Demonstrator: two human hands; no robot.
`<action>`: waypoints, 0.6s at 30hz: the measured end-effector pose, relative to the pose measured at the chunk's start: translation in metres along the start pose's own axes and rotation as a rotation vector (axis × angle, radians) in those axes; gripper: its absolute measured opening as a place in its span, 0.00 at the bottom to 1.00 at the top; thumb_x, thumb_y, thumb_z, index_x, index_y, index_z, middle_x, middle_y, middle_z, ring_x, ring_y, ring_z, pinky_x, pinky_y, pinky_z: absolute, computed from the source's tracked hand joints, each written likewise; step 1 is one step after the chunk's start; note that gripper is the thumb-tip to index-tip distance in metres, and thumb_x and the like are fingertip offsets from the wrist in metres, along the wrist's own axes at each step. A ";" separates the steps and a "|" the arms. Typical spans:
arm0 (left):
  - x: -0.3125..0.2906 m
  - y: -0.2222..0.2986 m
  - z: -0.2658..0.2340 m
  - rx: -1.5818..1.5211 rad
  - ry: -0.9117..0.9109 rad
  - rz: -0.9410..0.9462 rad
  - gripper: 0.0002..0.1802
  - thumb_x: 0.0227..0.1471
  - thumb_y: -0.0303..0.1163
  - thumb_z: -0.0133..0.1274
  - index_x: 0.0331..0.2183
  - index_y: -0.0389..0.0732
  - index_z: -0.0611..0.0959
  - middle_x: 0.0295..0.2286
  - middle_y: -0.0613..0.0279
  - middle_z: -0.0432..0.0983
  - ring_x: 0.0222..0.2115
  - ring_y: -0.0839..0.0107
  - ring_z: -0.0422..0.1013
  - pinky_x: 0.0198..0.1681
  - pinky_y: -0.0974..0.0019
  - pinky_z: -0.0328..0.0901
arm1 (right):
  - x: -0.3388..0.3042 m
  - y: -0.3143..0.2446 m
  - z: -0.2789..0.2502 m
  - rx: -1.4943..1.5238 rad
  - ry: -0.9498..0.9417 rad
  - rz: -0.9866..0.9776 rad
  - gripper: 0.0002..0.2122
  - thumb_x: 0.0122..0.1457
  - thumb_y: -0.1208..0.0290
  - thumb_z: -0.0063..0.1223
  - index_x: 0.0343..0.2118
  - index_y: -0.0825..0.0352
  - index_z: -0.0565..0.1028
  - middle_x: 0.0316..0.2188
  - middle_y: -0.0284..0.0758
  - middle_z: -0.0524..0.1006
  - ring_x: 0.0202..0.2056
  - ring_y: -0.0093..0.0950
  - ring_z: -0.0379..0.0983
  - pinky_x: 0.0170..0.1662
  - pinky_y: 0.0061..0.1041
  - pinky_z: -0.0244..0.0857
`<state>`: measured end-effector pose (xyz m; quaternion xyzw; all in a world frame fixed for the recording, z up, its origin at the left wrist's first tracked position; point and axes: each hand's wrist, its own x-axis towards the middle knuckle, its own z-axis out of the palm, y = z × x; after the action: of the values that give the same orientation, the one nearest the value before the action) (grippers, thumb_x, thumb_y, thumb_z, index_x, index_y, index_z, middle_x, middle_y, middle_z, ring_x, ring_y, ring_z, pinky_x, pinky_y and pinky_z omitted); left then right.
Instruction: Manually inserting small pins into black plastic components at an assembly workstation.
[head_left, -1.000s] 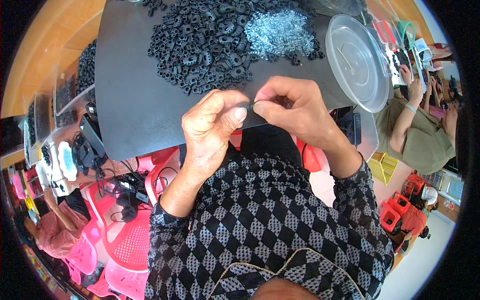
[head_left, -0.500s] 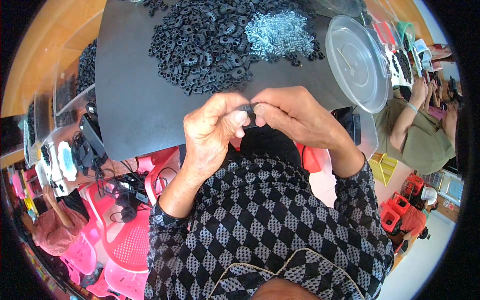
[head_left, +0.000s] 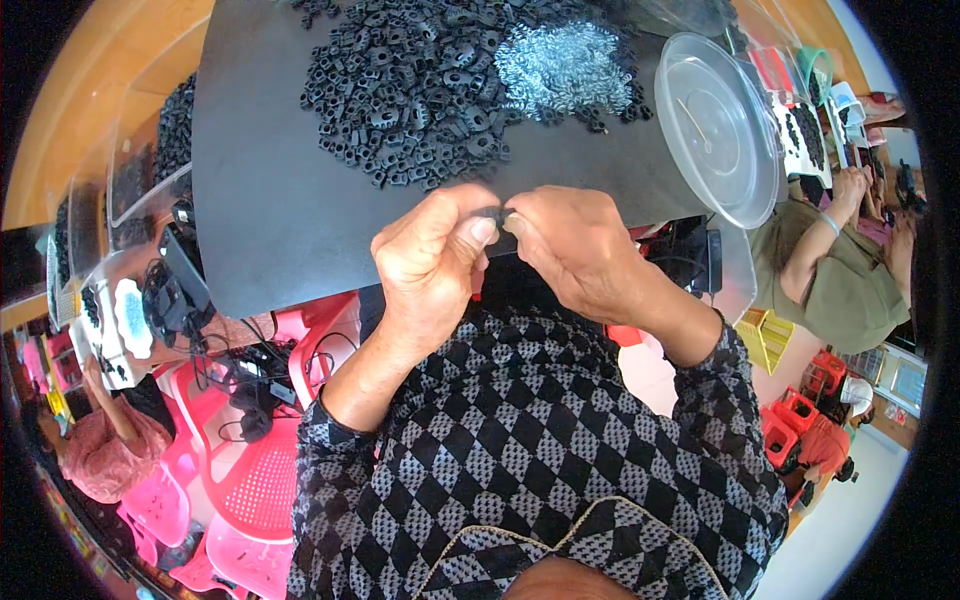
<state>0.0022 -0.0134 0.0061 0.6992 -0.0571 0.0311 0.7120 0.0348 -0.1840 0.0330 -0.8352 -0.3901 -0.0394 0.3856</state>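
My left hand (head_left: 428,255) and my right hand (head_left: 575,240) meet above the near edge of the dark table. Between their fingertips is a small black plastic piece (head_left: 490,213), possibly a cord-lock part, mostly covered by thumbs and fingers. The left thumb and index finger pinch one end; the right thumb and fingers press on the other. Just beyond the hands lies a large heap of similar black plastic pieces (head_left: 400,110) with holes through them. A pile of small shiny metal springs (head_left: 565,70) rests at that heap's right side.
A round clear plastic lid (head_left: 715,150) lies at the table's right edge, a thin stick on it. Pink plastic chairs (head_left: 265,480) and tangled cables (head_left: 205,335) are at the left, below the table (head_left: 250,230). Another person (head_left: 835,260) sits at the right, one (head_left: 115,450) at the left.
The right hand has rolled its fingers inward around the black piece, its thumb shifting slightly. Both hands otherwise stay in nearly the same place.
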 end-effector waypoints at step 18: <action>0.001 -0.002 0.003 -0.106 0.019 0.062 0.05 0.51 0.20 0.55 0.33 0.32 0.79 0.22 0.64 0.75 0.18 0.81 0.67 0.20 0.78 0.62 | 0.004 -0.011 -0.010 0.642 0.064 0.643 0.03 0.53 0.80 0.56 0.31 0.71 0.75 0.24 0.27 0.75 0.25 0.12 0.70 0.27 0.12 0.63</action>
<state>0.0032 -0.0165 0.0047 0.6582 -0.0736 0.0566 0.7471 0.0326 -0.1837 0.0477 -0.7504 -0.0913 0.1796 0.6296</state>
